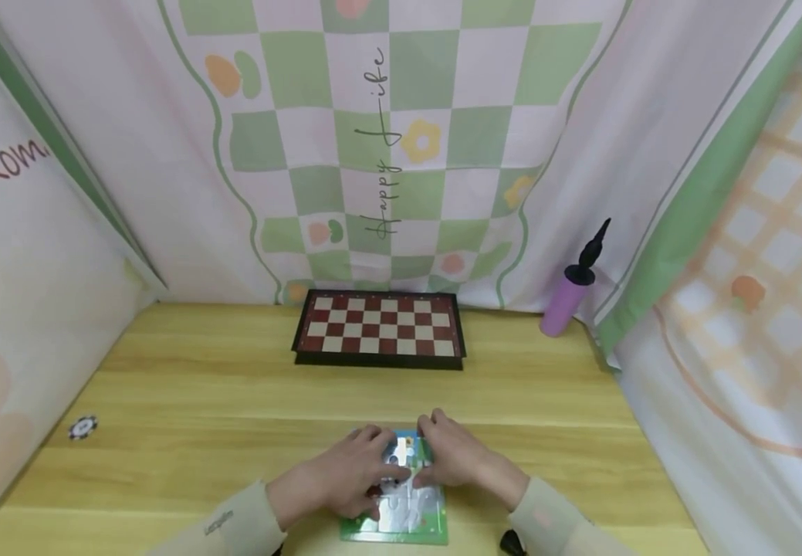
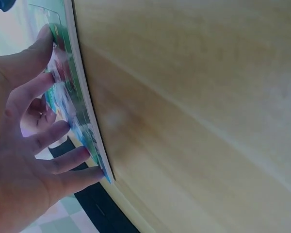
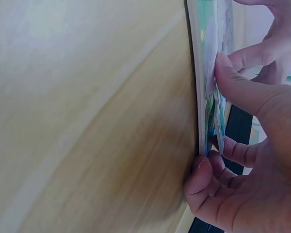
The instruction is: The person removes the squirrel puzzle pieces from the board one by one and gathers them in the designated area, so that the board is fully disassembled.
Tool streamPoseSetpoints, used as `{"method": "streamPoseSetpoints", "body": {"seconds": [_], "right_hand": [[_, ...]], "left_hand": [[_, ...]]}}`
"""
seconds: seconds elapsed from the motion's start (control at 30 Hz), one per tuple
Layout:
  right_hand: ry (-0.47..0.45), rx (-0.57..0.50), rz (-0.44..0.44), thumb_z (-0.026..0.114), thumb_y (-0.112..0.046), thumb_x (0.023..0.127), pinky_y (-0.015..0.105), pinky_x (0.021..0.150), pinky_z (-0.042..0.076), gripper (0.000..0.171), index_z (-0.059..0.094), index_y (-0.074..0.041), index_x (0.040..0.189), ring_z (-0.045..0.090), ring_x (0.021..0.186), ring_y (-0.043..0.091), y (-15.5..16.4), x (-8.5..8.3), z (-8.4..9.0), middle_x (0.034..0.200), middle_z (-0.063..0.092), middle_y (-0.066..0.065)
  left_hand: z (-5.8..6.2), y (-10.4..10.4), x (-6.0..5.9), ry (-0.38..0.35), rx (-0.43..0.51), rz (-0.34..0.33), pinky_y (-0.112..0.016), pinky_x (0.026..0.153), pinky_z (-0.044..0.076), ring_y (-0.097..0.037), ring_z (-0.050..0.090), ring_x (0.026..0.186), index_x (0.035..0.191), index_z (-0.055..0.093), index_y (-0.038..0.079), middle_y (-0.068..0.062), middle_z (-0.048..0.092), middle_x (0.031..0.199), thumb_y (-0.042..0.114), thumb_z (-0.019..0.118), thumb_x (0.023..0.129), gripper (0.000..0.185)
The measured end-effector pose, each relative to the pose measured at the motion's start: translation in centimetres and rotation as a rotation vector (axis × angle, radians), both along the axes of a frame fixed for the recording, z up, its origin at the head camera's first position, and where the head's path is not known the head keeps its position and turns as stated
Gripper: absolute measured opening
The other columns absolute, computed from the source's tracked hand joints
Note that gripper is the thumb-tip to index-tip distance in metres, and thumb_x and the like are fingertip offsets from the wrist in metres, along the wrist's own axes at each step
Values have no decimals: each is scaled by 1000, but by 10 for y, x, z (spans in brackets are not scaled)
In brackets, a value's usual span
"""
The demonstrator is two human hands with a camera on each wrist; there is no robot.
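I'm watching both hands working the jigsaw puzzle board (image 1: 401, 510) at bottom centre of the wooden table (image 1: 199, 386): left hand (image 1: 345, 480) pressing flat-fingered to steady it, right hand (image 1: 458, 457) pinching a piece (image 3: 219, 127) at its edge, likely seating it.

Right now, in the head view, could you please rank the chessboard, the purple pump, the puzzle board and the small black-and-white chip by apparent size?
1. chessboard
2. puzzle board, partly hidden by both hands, so less certain
3. purple pump
4. chip

"Happy Life" on backdrop cloth (image 1: 401, 116)
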State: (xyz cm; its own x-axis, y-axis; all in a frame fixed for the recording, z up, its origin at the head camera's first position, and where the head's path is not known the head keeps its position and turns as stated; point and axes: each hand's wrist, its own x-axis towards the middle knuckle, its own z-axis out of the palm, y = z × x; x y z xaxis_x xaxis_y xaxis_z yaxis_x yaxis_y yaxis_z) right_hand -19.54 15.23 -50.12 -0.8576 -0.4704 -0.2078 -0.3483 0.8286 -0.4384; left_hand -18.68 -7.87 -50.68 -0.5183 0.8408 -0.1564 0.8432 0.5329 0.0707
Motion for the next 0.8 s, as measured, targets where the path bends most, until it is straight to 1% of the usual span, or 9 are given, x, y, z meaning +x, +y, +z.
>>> {"method": "streamPoseSetpoints", "body": {"seconds": [0.07,0.1,0.17,0.23,0.37,0.53,0.63,0.73,0.8], "right_hand": [[11,5,6,86,-38,81,35,79,59,60,61,-3,122,57,90,14,0,0,0,108,61,8],[17,3,9,83,-37,84,33,77,58,55,61,-3,121,57,88,14,0,0,0,106,60,7],[25,-1,11,78,-34,90,30,74,55,45,61,-3,119,55,86,12,0,0,0,102,59,5],[29,-7,11,75,-30,93,28,72,54,38,61,-4,117,55,84,12,0,0,-1,100,59,4],[26,-18,10,75,-26,93,29,72,54,33,61,-5,113,56,83,13,0,0,-1,99,59,4],[21,-21,-1,76,-26,92,31,73,57,33,60,-6,111,60,84,14,0,2,-2,97,63,3],[20,-27,-9,75,-26,93,28,69,55,32,59,-6,111,60,80,12,-2,4,-1,94,65,2],[13,-48,-13,74,-24,94,24,63,51,30,56,-7,112,58,75,10,-3,5,1,90,65,1],[-11,-77,-17,73,-21,94,22,61,49,29,55,-7,112,57,73,9,-3,6,4,89,65,1]], "left_hand": [[-1,-1,0,16,2,-6,-52,113,52,-29,49,137,151,45,50,-3,49,147,62,73,86,72],[-2,-1,-1,20,1,-7,-52,113,52,-29,49,137,151,46,50,-2,50,147,62,73,86,72],[-2,-2,-1,16,-3,-1,-53,114,51,-30,49,139,151,46,50,-2,50,149,63,72,87,71],[-3,-2,-1,-4,-3,5,-55,115,50,-32,48,142,150,48,50,-3,49,153,63,72,87,68],[-4,-2,1,-28,0,12,-57,115,50,-35,47,144,149,49,51,-3,48,157,63,72,87,67],[-5,-2,3,-24,1,8,-56,114,50,-36,48,143,148,49,52,-4,48,156,64,72,87,66],[-5,-2,3,-15,-4,15,-56,115,50,-36,48,143,148,49,52,-4,48,156,64,72,86,67],[-4,-3,2,-8,-11,20,-56,116,49,-36,47,144,149,47,53,-4,46,157,64,71,87,67],[-3,-3,2,-7,-17,18,-57,116,49,-36,46,145,149,46,54,-4,45,158,65,70,87,67]]}}
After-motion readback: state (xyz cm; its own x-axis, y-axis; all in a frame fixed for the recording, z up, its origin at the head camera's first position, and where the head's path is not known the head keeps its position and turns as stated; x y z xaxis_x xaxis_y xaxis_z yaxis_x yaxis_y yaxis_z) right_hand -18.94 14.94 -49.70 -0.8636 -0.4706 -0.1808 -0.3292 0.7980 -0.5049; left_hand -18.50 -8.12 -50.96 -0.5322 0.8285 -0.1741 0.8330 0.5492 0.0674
